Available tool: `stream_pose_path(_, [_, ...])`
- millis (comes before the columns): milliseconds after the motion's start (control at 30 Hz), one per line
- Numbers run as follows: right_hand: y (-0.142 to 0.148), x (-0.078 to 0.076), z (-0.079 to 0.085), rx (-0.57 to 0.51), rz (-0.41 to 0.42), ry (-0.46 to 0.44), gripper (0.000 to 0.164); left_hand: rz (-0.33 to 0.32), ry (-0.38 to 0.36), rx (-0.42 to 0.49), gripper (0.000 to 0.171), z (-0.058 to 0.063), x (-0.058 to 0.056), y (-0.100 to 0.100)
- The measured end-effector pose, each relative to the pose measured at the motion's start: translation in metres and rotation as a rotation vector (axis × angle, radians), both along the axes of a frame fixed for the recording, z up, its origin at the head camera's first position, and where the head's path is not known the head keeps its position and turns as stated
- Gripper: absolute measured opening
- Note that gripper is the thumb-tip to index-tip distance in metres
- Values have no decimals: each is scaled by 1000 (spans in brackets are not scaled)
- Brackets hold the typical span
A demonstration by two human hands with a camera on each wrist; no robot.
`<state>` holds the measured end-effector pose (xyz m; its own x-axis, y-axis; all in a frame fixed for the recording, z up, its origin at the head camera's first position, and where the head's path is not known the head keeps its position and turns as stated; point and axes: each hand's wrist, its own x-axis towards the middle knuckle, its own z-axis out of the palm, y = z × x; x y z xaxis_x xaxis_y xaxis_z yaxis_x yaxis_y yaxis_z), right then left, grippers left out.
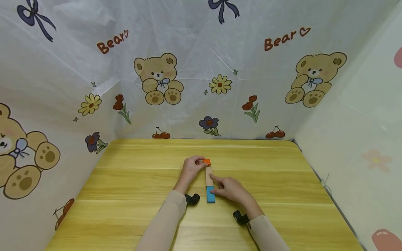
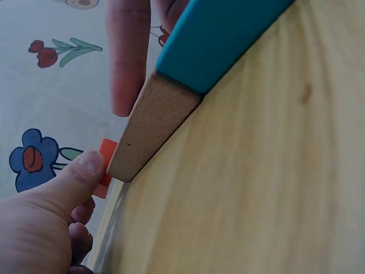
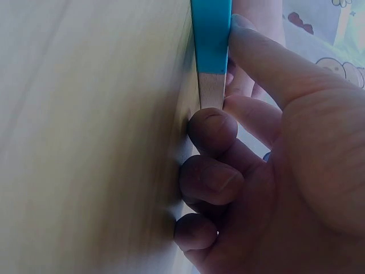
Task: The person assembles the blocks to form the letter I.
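Note:
A blue block (image 1: 210, 198) and a plain wooden block (image 1: 208, 179) lie end to end on the table, forming a line that points away from me. At the far end of that line sits a small orange block (image 1: 207, 161). My left hand (image 1: 191, 170) pinches the orange block from the left, its thumb beside the wooden block's far end in the left wrist view. From the right side, my right hand (image 1: 231, 188) rests its straight index finger on the wooden block and its thumb on the blue block (image 3: 212, 37). Its other fingers curl down near the tabletop.
The wood-grain table (image 1: 141, 181) extends around the blocks. A white cloth (image 1: 194, 42) printed with bears and flowers hangs behind it, and cloth walls rise at both sides. Each wrist carries a black camera, such as the left wrist camera (image 1: 193, 199).

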<state>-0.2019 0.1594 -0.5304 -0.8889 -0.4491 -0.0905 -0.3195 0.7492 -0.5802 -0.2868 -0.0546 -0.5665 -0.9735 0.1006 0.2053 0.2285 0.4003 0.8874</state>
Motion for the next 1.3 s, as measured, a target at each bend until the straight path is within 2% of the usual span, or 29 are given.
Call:
stream_pose_path(500, [-1,1,2,13,-3,-2,70,11,33,-58,23,-2,-3,3])
stream_pose_path(800, [-1,2,5,16,-2,-7,70,22,20,-106,24,0,-3,6])
stream_pose_path(1300, [0,2,5,6,7,-6,70,1,14,-115,28,1,-2,5])
